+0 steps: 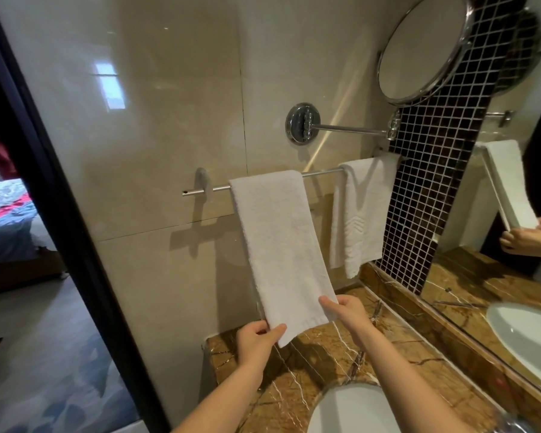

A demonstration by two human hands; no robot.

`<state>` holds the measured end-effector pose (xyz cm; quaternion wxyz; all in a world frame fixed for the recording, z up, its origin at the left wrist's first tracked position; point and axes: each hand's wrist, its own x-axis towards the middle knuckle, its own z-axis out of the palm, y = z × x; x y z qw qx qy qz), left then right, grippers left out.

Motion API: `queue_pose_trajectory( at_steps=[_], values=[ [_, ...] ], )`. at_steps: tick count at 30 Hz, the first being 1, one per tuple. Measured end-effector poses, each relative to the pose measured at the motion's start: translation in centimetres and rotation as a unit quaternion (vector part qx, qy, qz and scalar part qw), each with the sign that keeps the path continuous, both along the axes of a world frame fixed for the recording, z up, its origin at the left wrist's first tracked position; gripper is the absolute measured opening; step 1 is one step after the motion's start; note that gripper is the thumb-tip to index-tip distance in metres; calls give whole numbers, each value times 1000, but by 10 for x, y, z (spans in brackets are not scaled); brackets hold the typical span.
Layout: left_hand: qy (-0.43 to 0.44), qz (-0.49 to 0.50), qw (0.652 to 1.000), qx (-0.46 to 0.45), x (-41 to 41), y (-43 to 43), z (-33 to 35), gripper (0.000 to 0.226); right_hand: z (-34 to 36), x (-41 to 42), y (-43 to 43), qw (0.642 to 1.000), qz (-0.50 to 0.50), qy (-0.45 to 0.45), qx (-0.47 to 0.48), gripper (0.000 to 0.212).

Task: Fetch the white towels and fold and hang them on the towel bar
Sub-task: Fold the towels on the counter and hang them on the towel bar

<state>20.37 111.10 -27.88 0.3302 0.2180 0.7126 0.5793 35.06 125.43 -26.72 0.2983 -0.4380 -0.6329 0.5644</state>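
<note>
Brown marble counter low in frame, left hand and right hand each pinching a bottom corner of the white towel, its long axis slanting up-left to the towel bar at centre, bare rail either side, second towel hanging at its right end.

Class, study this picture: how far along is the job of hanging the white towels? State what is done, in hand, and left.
Done: the patterned towel hangs folded over the towel bar near its right end. In hand: the plain towel is draped over the bar, while the left hand and right hand pinch its lower corners. Left: probably just straightening it and letting go.
</note>
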Motion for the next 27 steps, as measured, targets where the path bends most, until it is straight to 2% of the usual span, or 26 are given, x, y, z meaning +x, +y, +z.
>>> queue_pose_trajectory(
  at_steps=[3, 7, 10, 14, 19, 21, 27],
  values=[
    [12, 1, 1000, 2, 0, -2, -3, 23, -1, 0, 2, 1000, -16, 0, -8, 48],
    [12, -11, 1000, 10, 4, -4, -2, 21, 1, 3, 0, 998, -51, 39, -25, 15],
    [17, 1, 1000, 17, 6, -3, -1, 30, 1, 2, -2, 996, -66, 50, -17, 10],
    [12, 18, 1000, 20, 10, -5, 5, 42, -1, -1, -1, 995, -82, 51, -19, 12],
    [3, 0, 1000, 21, 10, -9, 8, 28, -5, -1, 0, 994, -97, 45, -18, 31],
    [-2, 2, 1000, 15, 10, -10, 9, 30, -5, -1, -1, 994, -98, 45, -19, 40],
    [-13, 8, 1000, 10, 10, -14, 12, 35, -3, 2, -9, 990, -110, 75, -35, 29]
  ],
)
